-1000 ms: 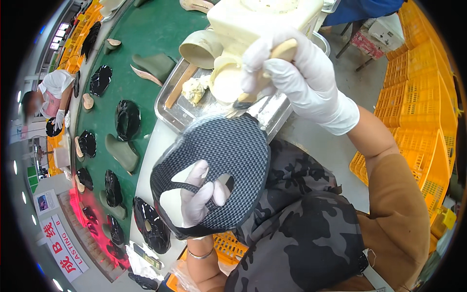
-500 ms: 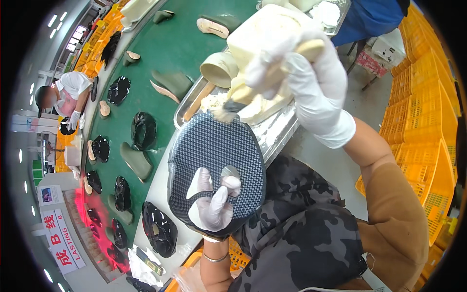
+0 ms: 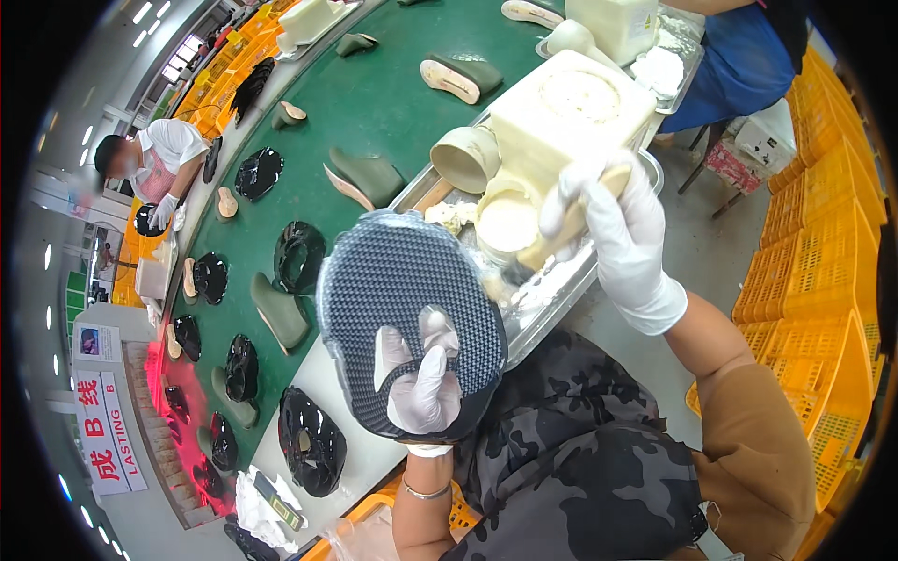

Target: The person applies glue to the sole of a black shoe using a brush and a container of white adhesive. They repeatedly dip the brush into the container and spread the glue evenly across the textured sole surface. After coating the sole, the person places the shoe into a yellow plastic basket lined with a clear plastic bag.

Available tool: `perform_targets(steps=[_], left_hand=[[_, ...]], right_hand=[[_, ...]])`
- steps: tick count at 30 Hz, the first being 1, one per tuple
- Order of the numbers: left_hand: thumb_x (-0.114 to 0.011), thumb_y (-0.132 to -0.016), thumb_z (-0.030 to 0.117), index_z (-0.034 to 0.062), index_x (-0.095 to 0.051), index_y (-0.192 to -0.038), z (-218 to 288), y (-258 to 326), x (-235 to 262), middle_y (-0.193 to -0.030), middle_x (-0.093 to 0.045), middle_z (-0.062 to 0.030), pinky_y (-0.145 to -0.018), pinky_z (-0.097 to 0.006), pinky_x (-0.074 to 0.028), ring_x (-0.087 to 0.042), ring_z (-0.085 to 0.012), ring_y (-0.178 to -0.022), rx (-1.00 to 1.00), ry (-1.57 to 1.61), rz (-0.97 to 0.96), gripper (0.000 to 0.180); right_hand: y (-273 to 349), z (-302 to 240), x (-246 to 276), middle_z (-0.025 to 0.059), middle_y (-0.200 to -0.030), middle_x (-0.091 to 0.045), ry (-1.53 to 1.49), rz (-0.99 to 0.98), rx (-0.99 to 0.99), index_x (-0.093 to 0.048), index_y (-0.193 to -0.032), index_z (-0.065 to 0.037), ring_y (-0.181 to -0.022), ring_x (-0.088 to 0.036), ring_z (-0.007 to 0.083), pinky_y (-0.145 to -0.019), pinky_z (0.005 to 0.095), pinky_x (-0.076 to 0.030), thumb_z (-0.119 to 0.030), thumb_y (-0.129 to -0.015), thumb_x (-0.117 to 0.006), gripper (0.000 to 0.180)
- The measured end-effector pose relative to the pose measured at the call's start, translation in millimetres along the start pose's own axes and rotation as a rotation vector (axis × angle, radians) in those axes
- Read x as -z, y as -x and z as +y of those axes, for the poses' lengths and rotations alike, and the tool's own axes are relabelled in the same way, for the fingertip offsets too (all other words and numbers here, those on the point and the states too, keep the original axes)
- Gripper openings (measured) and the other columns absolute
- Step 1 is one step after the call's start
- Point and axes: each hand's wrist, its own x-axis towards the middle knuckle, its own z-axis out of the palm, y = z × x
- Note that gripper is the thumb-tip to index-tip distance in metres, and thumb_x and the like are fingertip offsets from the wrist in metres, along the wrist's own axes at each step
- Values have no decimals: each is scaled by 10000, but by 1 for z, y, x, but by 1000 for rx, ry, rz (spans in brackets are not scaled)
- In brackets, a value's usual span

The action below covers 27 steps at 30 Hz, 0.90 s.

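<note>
My left hand (image 3: 426,397), in a white glove, grips a dark shoe upper (image 3: 402,271) with a grey-black woven mesh surface facing up. Its fingers come through an opening in the upper and close on the material. Gloved in white too, my right hand (image 3: 631,248) is closed round the wooden handle of a glue brush (image 3: 543,251). The bristles point down at the upper's right edge; whether they touch it I cannot tell. Beyond the brush, a cup of cream-coloured paste (image 3: 510,220) and a large cream container (image 3: 528,122) stand in a metal tray (image 3: 559,313).
The green conveyor (image 3: 393,103) carries glossy black uppers (image 3: 299,257) and green shoe lasts (image 3: 279,313). Another black upper (image 3: 311,441) lies on the white ledge near my left arm. Orange crates (image 3: 795,309) are stacked at right. A co-worker (image 3: 173,150) works at far left.
The brush has moved from the upper's far edge down to its right side, my right hand lowering with it. My left hand keeps its hold on the upper. The view has shifted a little.
</note>
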Motion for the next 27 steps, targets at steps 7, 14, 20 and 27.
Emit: perform_targets(steps=[7,14,20,27], left_hand=[[-496,-785,-95,2,-380,-1220,-6,-11,2,-1181,-494,-153,-882,-313,-402,-500,-209,-1006,-173,-55,-162,460],[-502,-847,-52,-34,-546,-1038,-19,-26,6,-1146,-535,-154,-913,-308,-395,-523,-198,-1007,-320,-148,-16,197],[-480,-864,-32,-8,-462,-1082,-31,-37,19,-1032,-519,-110,-794,-223,-392,-498,-123,-895,-272,-22,22,220],[-460,-874,-5,-60,-519,-996,-40,-32,-2,-968,-545,-100,-785,-230,-400,-501,-142,-893,-590,-1081,441,146]], right_hand=[[-28,15,-22,91,-811,-587,-106,-19,187,-428,-991,-86,-593,-552,95,-523,184,-458,-91,-918,-452,77],[3,1,-10,48,-796,-573,-32,-142,-3,-425,-1003,-39,-662,-543,52,-538,160,-440,-45,-889,-464,121],[-16,14,-28,41,-789,-542,-110,-42,275,-415,-992,-41,-685,-544,77,-574,195,-447,-24,-877,-494,140],[2,2,-12,26,-805,-560,147,-183,8,-443,-957,-32,-683,-558,89,-620,236,-471,-96,-873,-523,132]])
